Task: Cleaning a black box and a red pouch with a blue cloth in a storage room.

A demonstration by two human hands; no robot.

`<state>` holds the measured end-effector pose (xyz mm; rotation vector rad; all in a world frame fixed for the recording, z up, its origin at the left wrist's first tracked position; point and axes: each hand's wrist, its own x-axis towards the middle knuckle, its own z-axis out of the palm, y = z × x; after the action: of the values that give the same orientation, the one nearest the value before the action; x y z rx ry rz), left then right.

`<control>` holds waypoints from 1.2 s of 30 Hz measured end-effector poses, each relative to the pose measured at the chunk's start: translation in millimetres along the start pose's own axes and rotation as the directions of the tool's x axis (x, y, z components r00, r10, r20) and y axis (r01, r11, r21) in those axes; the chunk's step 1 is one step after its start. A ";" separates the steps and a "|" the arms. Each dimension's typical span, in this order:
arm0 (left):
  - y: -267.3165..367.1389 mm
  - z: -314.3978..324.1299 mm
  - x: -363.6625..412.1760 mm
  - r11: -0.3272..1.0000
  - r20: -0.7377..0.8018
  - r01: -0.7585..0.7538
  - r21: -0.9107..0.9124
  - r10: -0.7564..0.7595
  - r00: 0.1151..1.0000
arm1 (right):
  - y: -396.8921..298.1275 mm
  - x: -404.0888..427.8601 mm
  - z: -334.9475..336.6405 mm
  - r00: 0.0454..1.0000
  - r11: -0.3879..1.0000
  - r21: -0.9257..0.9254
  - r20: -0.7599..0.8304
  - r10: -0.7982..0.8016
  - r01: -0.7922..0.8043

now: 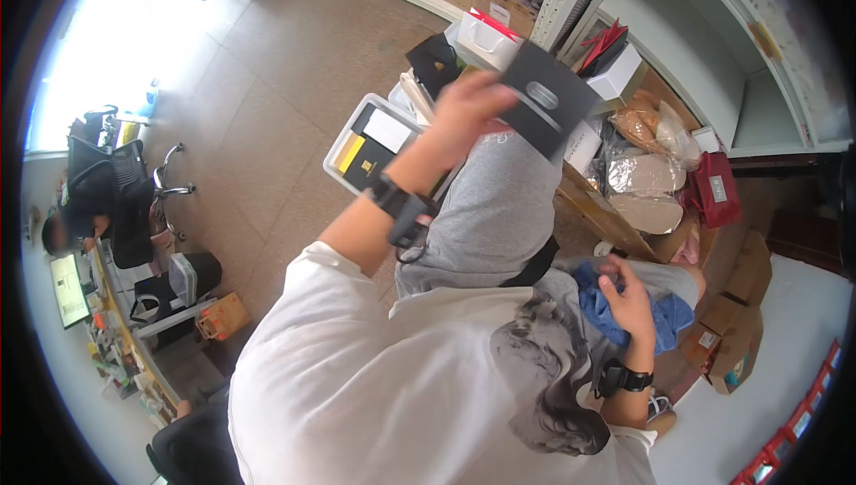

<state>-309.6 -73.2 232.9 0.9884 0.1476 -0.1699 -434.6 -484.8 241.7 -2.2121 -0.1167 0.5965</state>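
My left hand [471,110], blurred by motion, reaches over my left knee and grips the edge of a flat black box or bag [568,100]. A pale oval and a light strip show on its dark face. Over my right thigh, my right hand [627,304] lies against a crumpled blue cloth [671,321]. Its thumb and fingers are apart, and part of the cloth is hidden beneath it. Just left of my left knee stands a white plastic bin [332,163] with a black-and-yellow package [368,164] in it.
An open carton [605,207] at my right holds wrapped goods and a red pouch [719,191]. White [488,44] and black [431,60] paper bags stand ahead, before metal shelving [558,0]. Folded cartons [735,331] lie right. A seated person [93,217] is at a far-left desk.
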 end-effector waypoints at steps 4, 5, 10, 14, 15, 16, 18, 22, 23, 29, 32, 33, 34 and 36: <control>-1.7 -125.1 -17.5 0.969 -0.443 -0.105 -0.224 -0.005 0.897 | 0.0 3.1 7.6 0.995 0.993 -0.083 0.035 0.092 -0.089; -19.3 -162.8 -21.6 0.970 -0.563 -0.139 -0.198 0.004 0.826 | -0.9 3.9 8.6 0.996 0.994 -0.075 0.035 0.087 -0.084; -129.3 -314.0 -72.2 0.989 -0.909 -0.037 -0.146 -0.119 0.400 | -4.3 11.9 8.8 0.984 0.972 -0.180 0.064 0.165 -0.152; -202.0 -370.4 -118.5 0.959 -0.955 0.091 -0.268 -0.277 0.108 | -8.1 12.2 9.2 0.969 0.941 -0.259 0.057 0.239 -0.217; -210.8 -373.3 -127.6 0.947 -0.944 0.063 -0.316 -0.320 0.078 | -11.2 10.9 10.8 0.968 0.938 -0.268 0.060 0.243 -0.219; -217.5 -378.1 -131.6 0.944 -0.941 0.063 -0.325 -0.329 0.074 | -14.1 9.4 12.4 0.968 0.933 -0.282 0.050 0.246 -0.223; -227.7 -385.1 -138.8 0.938 -0.932 -0.007 -0.347 -0.344 0.114 | -17.2 9.3 15.9 0.966 0.925 -0.301 0.043 0.256 -0.232; -223.3 -399.5 -131.0 0.935 -0.930 -0.114 -0.337 -0.311 0.196 | -22.2 11.1 21.3 0.965 0.900 -0.373 0.043 0.259 -0.225; -220.5 -397.2 -123.1 0.933 -0.927 -0.107 -0.344 -0.319 0.200 | -25.6 11.5 21.5 0.967 0.894 -0.393 0.039 0.250 -0.215; -201.6 -402.4 -87.4 0.936 -0.950 -0.167 -0.310 -0.300 0.085 | -30.8 4.4 20.4 0.959 0.882 -0.387 -0.024 0.282 -0.269; -191.4 -465.5 -111.0 0.946 -0.961 -0.170 -0.276 -0.268 0.068 | -26.8 7.2 24.5 0.967 0.898 -0.373 0.007 0.255 -0.234; -191.7 -466.3 -102.2 0.952 -0.962 -0.143 -0.270 -0.260 0.086 | -26.6 3.9 24.1 0.963 0.892 -0.376 -0.005 0.268 -0.250; -191.7 -466.7 -96.0 0.955 -0.960 -0.119 -0.272 -0.260 0.106 | -26.8 2.2 23.8 0.964 0.887 -0.389 -0.014 0.265 -0.250; -188.1 -473.7 -90.4 0.980 -0.970 -0.016 -0.200 -0.196 0.142 | -28.7 2.4 26.1 0.965 0.883 -0.399 -0.016 0.263 -0.247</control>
<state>-459.4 229.7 -159.2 0.7592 1.4983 0.4580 -441.1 -446.9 247.8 -2.6381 0.0407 0.8207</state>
